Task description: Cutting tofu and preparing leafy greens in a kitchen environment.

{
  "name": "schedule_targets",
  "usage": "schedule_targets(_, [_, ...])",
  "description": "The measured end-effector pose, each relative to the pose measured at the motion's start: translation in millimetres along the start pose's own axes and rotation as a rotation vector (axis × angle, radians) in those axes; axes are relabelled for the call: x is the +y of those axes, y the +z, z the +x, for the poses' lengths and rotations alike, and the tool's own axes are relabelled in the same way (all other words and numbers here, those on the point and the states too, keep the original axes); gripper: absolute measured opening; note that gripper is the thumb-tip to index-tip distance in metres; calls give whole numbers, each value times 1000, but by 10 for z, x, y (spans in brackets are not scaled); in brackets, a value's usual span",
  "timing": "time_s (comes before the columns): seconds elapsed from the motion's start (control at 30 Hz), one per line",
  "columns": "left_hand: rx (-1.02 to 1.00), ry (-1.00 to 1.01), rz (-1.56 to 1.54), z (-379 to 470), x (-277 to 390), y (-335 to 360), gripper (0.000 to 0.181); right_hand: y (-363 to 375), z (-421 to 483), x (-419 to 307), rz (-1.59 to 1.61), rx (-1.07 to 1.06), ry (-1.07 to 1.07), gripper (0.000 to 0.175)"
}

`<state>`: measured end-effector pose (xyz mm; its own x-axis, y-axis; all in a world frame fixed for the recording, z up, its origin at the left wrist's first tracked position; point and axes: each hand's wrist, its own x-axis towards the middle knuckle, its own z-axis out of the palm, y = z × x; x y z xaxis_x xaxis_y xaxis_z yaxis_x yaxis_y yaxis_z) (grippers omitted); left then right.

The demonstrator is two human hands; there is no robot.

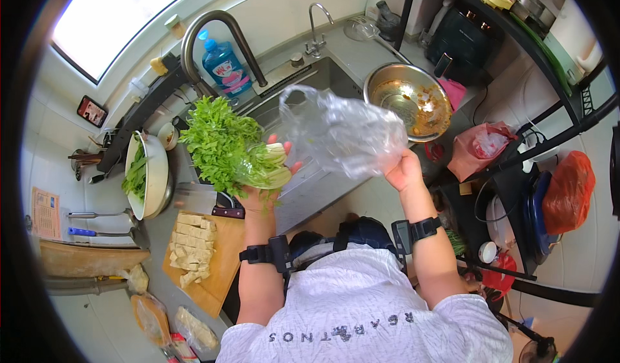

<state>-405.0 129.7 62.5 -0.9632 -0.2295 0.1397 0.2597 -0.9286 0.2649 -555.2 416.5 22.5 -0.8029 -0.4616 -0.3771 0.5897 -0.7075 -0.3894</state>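
A bunch of leafy greens [220, 142] rests on my left hand [264, 193], its pale cut stems lying across the palm and fingers, partly under clear plastic. My right hand [403, 170] grips one end of a clear plastic bag [341, 133], which spreads over the sink [339, 79] and its drainboard. Behind my left hand lie a cleaver [194, 197] and a wooden cutting board [224, 261] bearing cut pale blocks that look like tofu [193, 246]. A steel bowl [372, 89] with reddish-brown residue stands right of the sink.
A tall curved faucet [237, 31] and a blue soap bottle [225, 67] stand behind the sink. At left is a white basin [164, 169] with leaves. A black metal rack [581, 131] rises at right, near a pink bag [472, 154]. A strainer [361, 29] lies at the back.
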Motion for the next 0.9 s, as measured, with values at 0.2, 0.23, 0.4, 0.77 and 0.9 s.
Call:
schedule_targets(0.2, [124, 12, 36, -101, 98, -92, 75, -839, -90, -270, -50, 284, -20, 38])
schedule_targets(0.23, [149, 25, 37, -110, 91, -81, 75, -931, -134, -304, -41, 375, -28, 36])
schedule_targets(0.4, [159, -25, 14, -109, 35, -158, 73, -1006, -366, -374, -4, 296, -14, 34])
schedule_targets(0.77, [52, -59, 91, -131, -106, -181, 70, -629, -248, -236, -72, 88, 14, 36])
schedule_targets(0.9, [140, 11, 43, -258, -56, -170, 70, -531, -314, -180, -89, -17, 20, 44])
